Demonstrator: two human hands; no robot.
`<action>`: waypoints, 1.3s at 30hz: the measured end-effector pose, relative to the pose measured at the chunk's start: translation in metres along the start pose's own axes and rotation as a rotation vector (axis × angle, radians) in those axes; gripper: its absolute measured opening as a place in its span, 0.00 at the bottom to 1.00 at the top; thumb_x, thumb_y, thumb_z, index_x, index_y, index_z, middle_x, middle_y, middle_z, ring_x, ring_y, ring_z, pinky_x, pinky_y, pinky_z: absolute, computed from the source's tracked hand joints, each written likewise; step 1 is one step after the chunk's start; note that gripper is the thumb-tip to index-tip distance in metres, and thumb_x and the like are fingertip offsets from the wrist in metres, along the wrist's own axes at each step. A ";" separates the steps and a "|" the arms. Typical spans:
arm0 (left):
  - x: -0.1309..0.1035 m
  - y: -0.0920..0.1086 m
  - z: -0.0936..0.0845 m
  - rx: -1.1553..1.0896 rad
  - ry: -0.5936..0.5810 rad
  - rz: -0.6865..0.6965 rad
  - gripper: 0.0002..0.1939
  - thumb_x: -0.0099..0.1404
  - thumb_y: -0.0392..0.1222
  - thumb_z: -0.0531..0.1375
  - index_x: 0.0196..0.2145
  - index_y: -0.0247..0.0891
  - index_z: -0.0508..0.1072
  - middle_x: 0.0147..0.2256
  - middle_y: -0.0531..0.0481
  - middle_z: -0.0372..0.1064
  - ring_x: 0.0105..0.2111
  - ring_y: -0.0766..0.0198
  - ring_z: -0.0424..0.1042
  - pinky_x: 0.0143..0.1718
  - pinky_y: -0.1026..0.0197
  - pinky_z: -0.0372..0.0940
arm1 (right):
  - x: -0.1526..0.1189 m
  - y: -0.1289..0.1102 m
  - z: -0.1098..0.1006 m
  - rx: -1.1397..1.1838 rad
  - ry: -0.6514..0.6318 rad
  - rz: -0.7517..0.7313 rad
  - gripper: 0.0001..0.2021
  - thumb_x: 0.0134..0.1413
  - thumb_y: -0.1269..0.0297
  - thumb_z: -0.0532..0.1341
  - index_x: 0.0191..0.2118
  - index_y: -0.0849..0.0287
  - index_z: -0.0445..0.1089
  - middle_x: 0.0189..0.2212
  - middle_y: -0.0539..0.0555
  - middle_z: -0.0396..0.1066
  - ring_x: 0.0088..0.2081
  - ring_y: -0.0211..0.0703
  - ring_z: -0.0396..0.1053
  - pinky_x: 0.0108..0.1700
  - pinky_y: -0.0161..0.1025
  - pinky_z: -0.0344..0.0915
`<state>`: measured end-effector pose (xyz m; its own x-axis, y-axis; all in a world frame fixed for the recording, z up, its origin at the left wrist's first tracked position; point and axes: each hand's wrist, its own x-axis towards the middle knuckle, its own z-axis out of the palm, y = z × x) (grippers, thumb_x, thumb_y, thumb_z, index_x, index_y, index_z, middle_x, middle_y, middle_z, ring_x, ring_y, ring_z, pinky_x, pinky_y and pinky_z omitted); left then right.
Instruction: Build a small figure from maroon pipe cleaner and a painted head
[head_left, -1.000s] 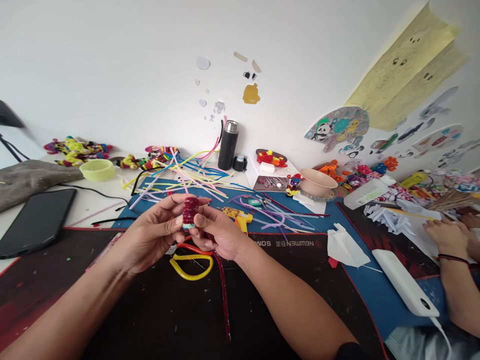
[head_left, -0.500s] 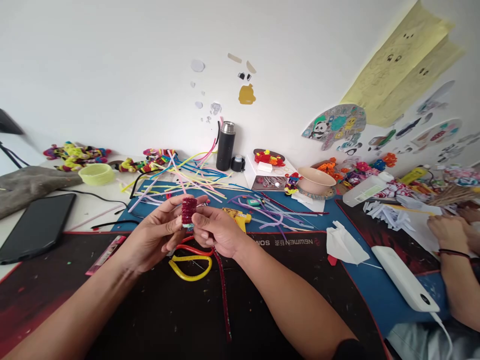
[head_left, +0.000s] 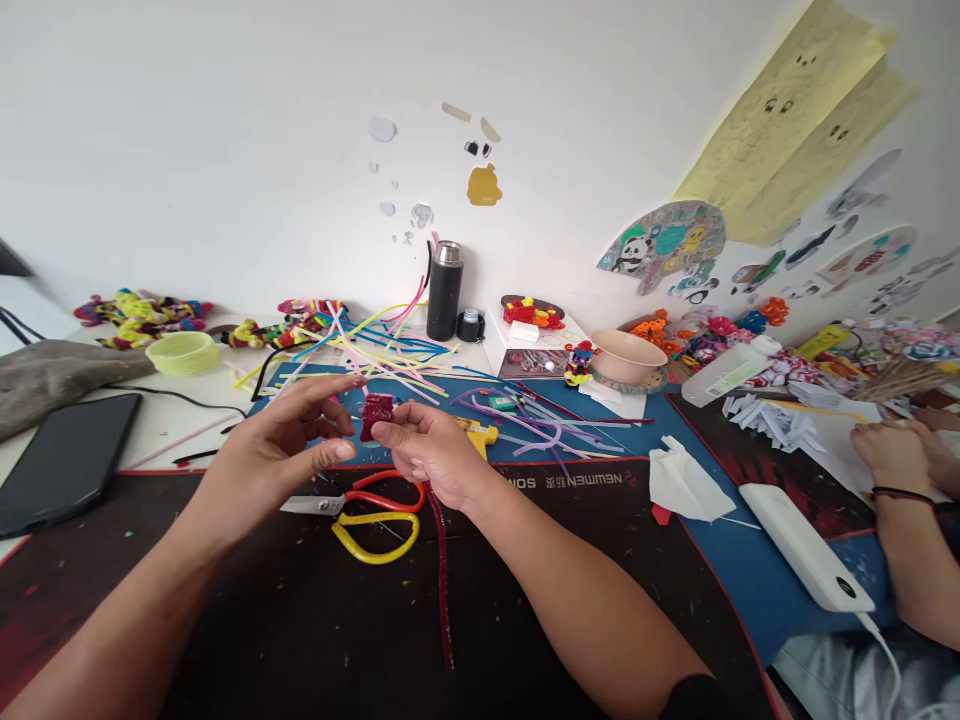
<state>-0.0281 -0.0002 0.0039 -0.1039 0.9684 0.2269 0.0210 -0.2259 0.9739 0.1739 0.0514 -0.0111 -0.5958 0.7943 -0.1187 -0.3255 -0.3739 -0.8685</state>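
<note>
Red coil (head_left: 376, 412), one, pinched in the right hand (head_left: 435, 453) above the counter (head_left: 169, 410); left hand (head_left: 281, 440), fingers spread, just beside it; red strip (head_left: 443, 580) trailing below; scissors (head_left: 375, 518) near; a light, steady pinch probably best preserves the coil's shape
</note>
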 end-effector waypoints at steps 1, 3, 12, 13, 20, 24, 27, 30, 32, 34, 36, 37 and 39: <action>-0.001 0.005 0.002 0.099 -0.014 0.060 0.30 0.54 0.52 0.85 0.55 0.52 0.90 0.47 0.46 0.84 0.40 0.53 0.77 0.44 0.58 0.75 | 0.000 -0.001 0.000 0.000 0.005 0.000 0.35 0.34 0.43 0.87 0.33 0.55 0.66 0.21 0.37 0.62 0.17 0.26 0.48 0.22 0.36 0.38; -0.003 0.012 0.007 0.208 -0.016 0.142 0.28 0.54 0.54 0.85 0.52 0.55 0.91 0.55 0.44 0.83 0.54 0.44 0.78 0.54 0.54 0.75 | -0.001 -0.001 0.000 -0.006 0.007 0.008 0.35 0.34 0.43 0.88 0.33 0.55 0.66 0.21 0.37 0.62 0.17 0.26 0.49 0.22 0.36 0.38; -0.006 0.008 0.011 0.277 -0.022 0.162 0.23 0.57 0.42 0.82 0.51 0.52 0.92 0.54 0.44 0.83 0.59 0.44 0.76 0.63 0.59 0.69 | -0.004 0.002 0.002 -0.058 -0.022 0.051 0.33 0.37 0.44 0.87 0.35 0.54 0.67 0.16 0.36 0.60 0.18 0.29 0.49 0.22 0.34 0.41; -0.006 0.007 0.009 0.311 -0.023 0.187 0.23 0.59 0.43 0.81 0.53 0.51 0.91 0.55 0.44 0.83 0.58 0.45 0.77 0.62 0.60 0.69 | -0.004 0.002 0.002 -0.063 -0.029 0.053 0.33 0.38 0.43 0.86 0.36 0.54 0.68 0.16 0.37 0.60 0.18 0.29 0.49 0.22 0.34 0.41; -0.002 0.010 0.005 0.291 0.034 0.181 0.22 0.58 0.40 0.81 0.51 0.50 0.91 0.49 0.44 0.82 0.49 0.49 0.78 0.49 0.61 0.73 | -0.004 0.000 -0.002 -0.150 -0.024 0.020 0.32 0.44 0.40 0.84 0.44 0.56 0.74 0.19 0.39 0.65 0.19 0.31 0.52 0.23 0.34 0.45; -0.002 0.012 0.005 0.228 0.053 0.130 0.25 0.54 0.39 0.83 0.50 0.49 0.91 0.48 0.44 0.81 0.46 0.50 0.76 0.46 0.62 0.73 | -0.005 -0.001 -0.001 -0.208 -0.018 -0.013 0.30 0.45 0.40 0.83 0.40 0.56 0.74 0.19 0.40 0.65 0.20 0.31 0.54 0.24 0.34 0.49; -0.002 0.010 0.001 0.296 0.048 0.181 0.24 0.57 0.42 0.82 0.52 0.51 0.90 0.49 0.45 0.81 0.46 0.50 0.76 0.46 0.62 0.73 | -0.005 -0.001 -0.001 -0.221 -0.008 -0.037 0.29 0.45 0.39 0.83 0.35 0.56 0.72 0.18 0.40 0.63 0.19 0.31 0.53 0.23 0.35 0.49; -0.002 0.007 -0.002 0.335 0.048 0.200 0.24 0.58 0.45 0.81 0.53 0.51 0.90 0.49 0.45 0.81 0.45 0.50 0.77 0.45 0.61 0.74 | -0.005 0.000 -0.001 -0.240 0.001 -0.049 0.29 0.47 0.38 0.82 0.34 0.55 0.71 0.17 0.40 0.63 0.19 0.31 0.53 0.23 0.35 0.49; -0.001 0.006 -0.002 0.298 0.050 0.174 0.24 0.57 0.46 0.82 0.52 0.50 0.90 0.49 0.45 0.81 0.46 0.50 0.78 0.45 0.60 0.75 | -0.005 -0.001 -0.001 -0.249 0.001 -0.048 0.29 0.47 0.38 0.82 0.34 0.55 0.71 0.18 0.39 0.63 0.19 0.31 0.54 0.24 0.35 0.50; -0.001 0.006 -0.002 0.243 0.039 0.138 0.25 0.56 0.47 0.82 0.52 0.49 0.89 0.49 0.46 0.82 0.45 0.50 0.78 0.46 0.58 0.77 | -0.006 -0.002 0.000 -0.251 0.004 -0.045 0.29 0.46 0.38 0.82 0.34 0.55 0.71 0.18 0.39 0.62 0.19 0.32 0.54 0.24 0.35 0.50; -0.001 0.006 -0.002 0.190 0.016 0.099 0.27 0.56 0.48 0.83 0.53 0.48 0.88 0.50 0.46 0.82 0.44 0.52 0.79 0.46 0.57 0.79 | -0.007 -0.004 0.001 -0.247 0.009 -0.049 0.29 0.45 0.38 0.82 0.34 0.55 0.71 0.19 0.39 0.62 0.20 0.32 0.55 0.24 0.35 0.51; -0.001 0.006 -0.002 0.166 0.002 0.073 0.28 0.56 0.49 0.83 0.54 0.48 0.88 0.50 0.46 0.82 0.43 0.52 0.79 0.45 0.56 0.79 | -0.007 -0.005 0.002 -0.242 0.010 -0.052 0.29 0.45 0.39 0.83 0.34 0.55 0.71 0.19 0.39 0.62 0.20 0.32 0.55 0.24 0.35 0.51; -0.001 0.007 -0.003 0.113 -0.028 0.012 0.30 0.54 0.49 0.84 0.55 0.47 0.87 0.47 0.45 0.83 0.43 0.52 0.80 0.43 0.56 0.80 | -0.008 -0.006 0.003 -0.237 0.004 -0.055 0.29 0.45 0.39 0.83 0.33 0.55 0.71 0.19 0.39 0.62 0.20 0.32 0.55 0.24 0.35 0.51</action>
<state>-0.0303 -0.0029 0.0101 -0.0750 0.9686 0.2369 0.1340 -0.2257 0.9650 0.1789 0.0458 -0.0032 -0.5787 0.8125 -0.0702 -0.1756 -0.2083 -0.9622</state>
